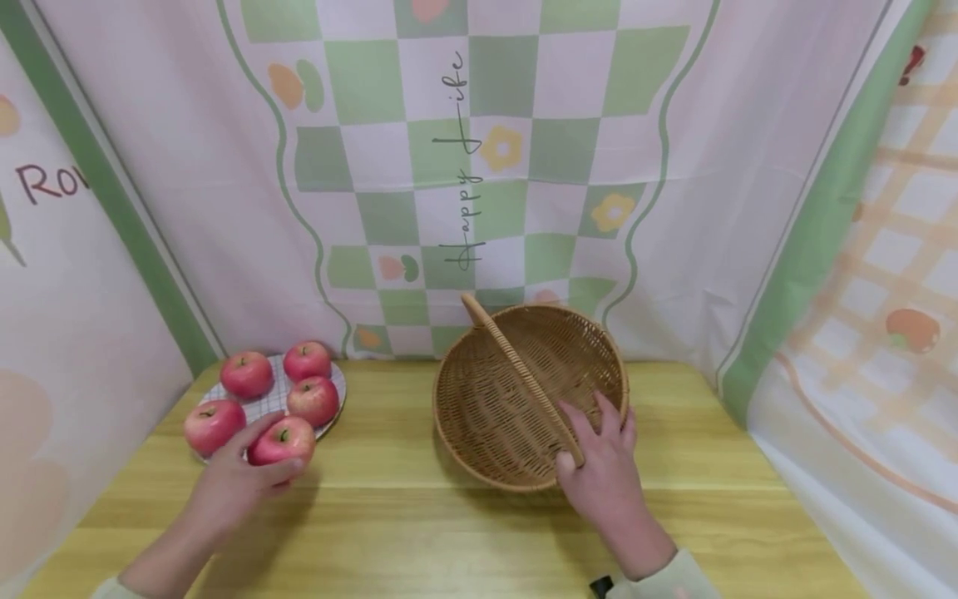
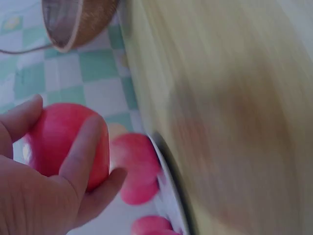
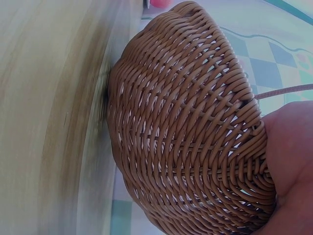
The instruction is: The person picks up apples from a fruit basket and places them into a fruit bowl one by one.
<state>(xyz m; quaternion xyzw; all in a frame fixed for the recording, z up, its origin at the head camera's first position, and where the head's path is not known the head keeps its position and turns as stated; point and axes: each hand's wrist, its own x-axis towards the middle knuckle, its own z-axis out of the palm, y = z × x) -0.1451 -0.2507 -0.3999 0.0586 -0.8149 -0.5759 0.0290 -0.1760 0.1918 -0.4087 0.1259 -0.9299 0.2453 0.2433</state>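
My left hand (image 1: 235,474) holds a red apple (image 1: 280,443) between thumb and fingers, over the near right edge of a plate (image 1: 267,404). In the left wrist view, that apple (image 2: 63,139) is wrapped by the fingers and stands apart from the plate. Several more apples, among them one apple (image 1: 247,374) at the back, sit on the plate. My right hand (image 1: 604,476) grips the near right rim of a brown wicker basket (image 1: 497,416) beside the foot of its arched handle (image 1: 520,366). The basket's woven side (image 3: 181,122) fills the right wrist view; its inside holds nothing.
A light wooden table (image 1: 404,516) carries the plate at left and the basket right of centre. A checked cloth (image 1: 501,150) hangs behind the table's back edge, with more printed cloth (image 1: 861,333) along the right and left sides.
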